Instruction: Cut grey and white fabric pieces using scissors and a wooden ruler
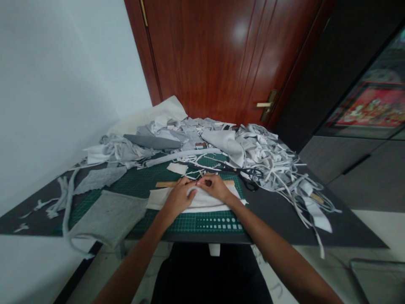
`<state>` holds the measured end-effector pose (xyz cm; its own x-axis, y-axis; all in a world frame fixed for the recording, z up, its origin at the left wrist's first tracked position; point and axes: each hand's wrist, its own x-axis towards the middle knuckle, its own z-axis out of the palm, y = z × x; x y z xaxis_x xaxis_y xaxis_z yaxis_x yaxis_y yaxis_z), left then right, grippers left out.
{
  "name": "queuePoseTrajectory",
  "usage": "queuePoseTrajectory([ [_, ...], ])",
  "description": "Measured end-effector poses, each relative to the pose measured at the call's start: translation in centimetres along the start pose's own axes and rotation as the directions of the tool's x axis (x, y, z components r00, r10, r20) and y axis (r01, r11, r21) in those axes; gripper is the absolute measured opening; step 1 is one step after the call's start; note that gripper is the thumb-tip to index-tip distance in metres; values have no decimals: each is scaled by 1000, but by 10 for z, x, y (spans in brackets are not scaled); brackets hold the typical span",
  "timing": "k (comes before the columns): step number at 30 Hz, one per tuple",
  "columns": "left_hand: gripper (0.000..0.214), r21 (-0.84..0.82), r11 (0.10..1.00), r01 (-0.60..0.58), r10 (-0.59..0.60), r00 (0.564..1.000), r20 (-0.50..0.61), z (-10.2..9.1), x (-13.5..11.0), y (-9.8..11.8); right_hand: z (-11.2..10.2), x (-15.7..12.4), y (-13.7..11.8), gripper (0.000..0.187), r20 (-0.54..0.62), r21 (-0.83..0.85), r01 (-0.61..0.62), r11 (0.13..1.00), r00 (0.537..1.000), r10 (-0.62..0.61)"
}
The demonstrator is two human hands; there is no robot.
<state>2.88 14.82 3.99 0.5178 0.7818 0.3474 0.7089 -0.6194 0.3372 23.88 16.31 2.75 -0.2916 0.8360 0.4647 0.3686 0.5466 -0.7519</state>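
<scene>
My left hand (178, 196) and my right hand (215, 185) rest together on a folded piece of white fabric (202, 203) that lies on a green cutting mat (186, 221). The fingertips of both hands meet at the fabric's far edge, pinched together on a small thing I cannot make out. A wooden ruler (164, 184) lies just beyond the fingers, along that edge. Black scissors (249, 174) lie to the right of my right hand, clear of it.
A heap of grey and white fabric scraps and strips (253, 152) fills the back and right of the dark table (348, 230). A grey cloth piece (107, 215) hangs over the front left edge. A white wall stands at left, a wooden door (221, 59) behind.
</scene>
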Motion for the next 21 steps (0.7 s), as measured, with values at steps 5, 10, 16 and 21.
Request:
queuePoseTrajectory([
  [5,35,-6,1000,0,0,1000,-1,0,0,1,0,0,0,14,21,-74,1,997,1000,1],
  [10,36,10,1000,-7,7,1000,1,-2,0,1,0,4,-4,7,45,-147,-2,989,999,9],
  [16,36,30,999,-25,25,1000,9,-3,2,-1,-7,10,-6,7,99,-205,-11,979,995,32],
  [21,35,40,999,-26,25,1000,9,-3,3,-1,-11,14,-6,12,134,-235,-10,972,990,42],
])
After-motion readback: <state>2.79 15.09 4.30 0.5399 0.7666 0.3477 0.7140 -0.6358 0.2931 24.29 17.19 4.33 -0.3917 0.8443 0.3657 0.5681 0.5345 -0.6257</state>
